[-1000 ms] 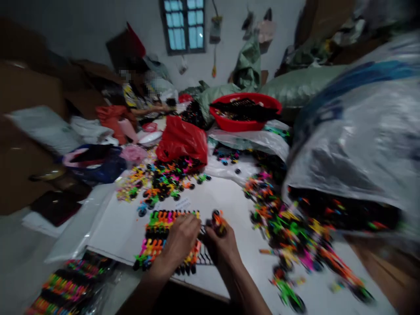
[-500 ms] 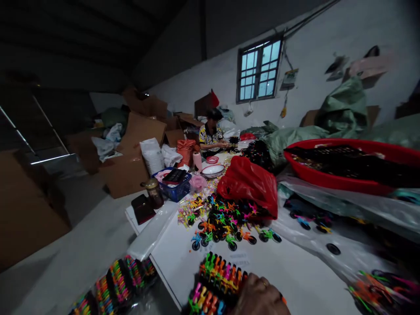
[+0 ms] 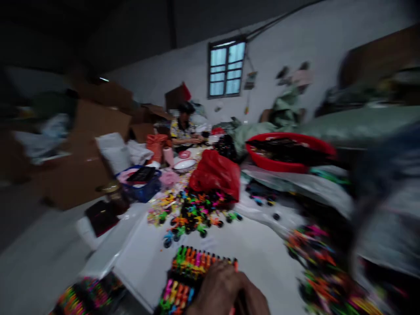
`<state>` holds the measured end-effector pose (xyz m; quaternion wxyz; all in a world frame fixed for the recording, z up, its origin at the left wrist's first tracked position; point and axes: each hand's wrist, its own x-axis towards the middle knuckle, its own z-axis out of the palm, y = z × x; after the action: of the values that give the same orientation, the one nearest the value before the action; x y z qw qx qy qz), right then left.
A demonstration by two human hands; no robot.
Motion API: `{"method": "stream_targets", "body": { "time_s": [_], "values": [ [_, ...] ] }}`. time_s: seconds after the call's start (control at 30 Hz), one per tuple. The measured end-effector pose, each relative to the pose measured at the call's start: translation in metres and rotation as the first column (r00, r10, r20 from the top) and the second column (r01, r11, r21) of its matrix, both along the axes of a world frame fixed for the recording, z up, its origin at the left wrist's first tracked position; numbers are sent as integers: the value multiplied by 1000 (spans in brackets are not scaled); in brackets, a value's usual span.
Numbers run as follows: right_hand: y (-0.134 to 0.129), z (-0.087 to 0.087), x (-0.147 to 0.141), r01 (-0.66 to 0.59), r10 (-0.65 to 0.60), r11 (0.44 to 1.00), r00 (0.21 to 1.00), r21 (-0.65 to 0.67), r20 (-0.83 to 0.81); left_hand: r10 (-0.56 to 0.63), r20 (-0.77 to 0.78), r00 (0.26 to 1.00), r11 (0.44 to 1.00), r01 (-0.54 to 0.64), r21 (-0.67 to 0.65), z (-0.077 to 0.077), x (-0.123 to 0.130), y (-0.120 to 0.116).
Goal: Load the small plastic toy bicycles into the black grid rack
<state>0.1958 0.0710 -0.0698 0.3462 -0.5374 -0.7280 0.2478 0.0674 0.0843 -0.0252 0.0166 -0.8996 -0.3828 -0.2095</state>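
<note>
Close handling of small coloured pieces. We see two rows of upright pieces [image 3: 179, 286] standing side by side on the white counter [image 3: 259, 245], near its front edge, with dark bases or wheels between the rows. The left hand [image 3: 218, 282] covers part of the rows toward their right end; the right hand [image 3: 252, 297] lies just beside it. The fingers of both hands are bent and blurred, and we cannot tell whether they grip a piece or merely rest against one. Beyond the rows lies a loose heap of bike-shaped pieces [image 3: 197, 214] before a red bag [image 3: 215, 170]; a second heap [image 3: 328, 275] spreads to the right.

We judge the step in hand to be fine placing or adjusting within the rows. For good work, we steady the neighbouring pieces with one hand, bring each piece in upright, match its spacing to the row, and press gently, since a sideways push could disturb the pieces alongside.
</note>
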Motion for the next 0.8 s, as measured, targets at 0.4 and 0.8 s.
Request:
{"method": "stream_targets", "body": {
  "time_s": [0.4,0.8],
  "values": [
    [-17,-1,-5,16,-15,996,1000,82,-21,-106,137,985,994,107,0,27,-19,-11],
    [-7,15,10,-99,101,995,976,-19,192,-145,-15,989,963,145,227,8,-32,-3]
  ]
}}
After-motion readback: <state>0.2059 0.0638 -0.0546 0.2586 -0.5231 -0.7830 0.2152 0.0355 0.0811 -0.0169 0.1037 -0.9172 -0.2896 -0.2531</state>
